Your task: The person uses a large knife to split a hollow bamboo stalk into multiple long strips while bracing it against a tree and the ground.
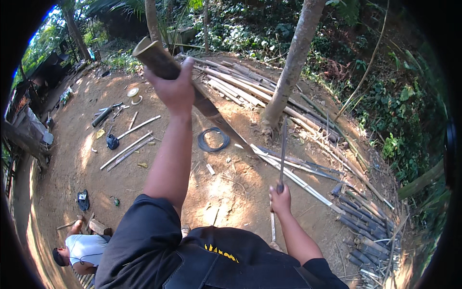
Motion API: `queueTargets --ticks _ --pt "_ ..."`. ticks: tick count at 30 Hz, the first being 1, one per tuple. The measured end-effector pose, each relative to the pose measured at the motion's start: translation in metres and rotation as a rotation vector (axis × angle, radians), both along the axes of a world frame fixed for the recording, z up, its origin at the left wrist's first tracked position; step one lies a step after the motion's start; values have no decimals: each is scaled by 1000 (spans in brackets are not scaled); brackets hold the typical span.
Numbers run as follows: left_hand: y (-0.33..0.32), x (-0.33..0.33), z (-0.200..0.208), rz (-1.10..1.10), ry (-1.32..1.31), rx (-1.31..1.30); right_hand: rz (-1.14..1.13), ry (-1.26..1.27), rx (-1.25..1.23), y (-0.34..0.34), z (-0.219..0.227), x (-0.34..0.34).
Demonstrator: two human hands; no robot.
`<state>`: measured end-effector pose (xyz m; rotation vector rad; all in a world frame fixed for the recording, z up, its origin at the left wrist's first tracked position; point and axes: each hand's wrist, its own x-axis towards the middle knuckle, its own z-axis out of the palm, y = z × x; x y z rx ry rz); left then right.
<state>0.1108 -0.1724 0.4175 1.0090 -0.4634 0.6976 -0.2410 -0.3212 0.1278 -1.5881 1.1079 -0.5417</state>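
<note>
My left hand (174, 91) is wrapped round a thick bamboo pole (208, 107) close to its upper, hollow end. The pole slants from upper left down to the right, and its far end narrows towards the bare ground. In my right hand (280, 200) is a machete (283, 156), gripped by the handle with its long dark blade pointing up. The blade stands to the right of the pole, apart from it. A coil of dark wire (200, 141) lies on the dirt below the pole.
A tree trunk (292, 67) rises ahead, with long bamboo poles (245, 88) piled behind it. Dark short bamboo pieces (361, 226) are heaped at right. Pale split strips (293, 178) cross the ground. A person (86, 248) sits lower left, near a sandal (83, 201).
</note>
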Motion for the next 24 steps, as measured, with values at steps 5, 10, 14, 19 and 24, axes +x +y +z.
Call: queueTargets --ticks 5,10,14,19,24 --pt "110 90 -74 -281 -4 -202 -31 750 66 137 -165 -170" --pt "191 148 -132 -532 24 -157 -44 1080 320 276 -193 -210" --pt "211 187 -159 -610 43 -159 -155 1030 313 313 -198 -189" --pt "203 186 -144 -640 12 -121 -379 708 312 304 -200 -142" --pt "178 161 -137 -798 -66 -136 -393 471 133 284 -205 -124"
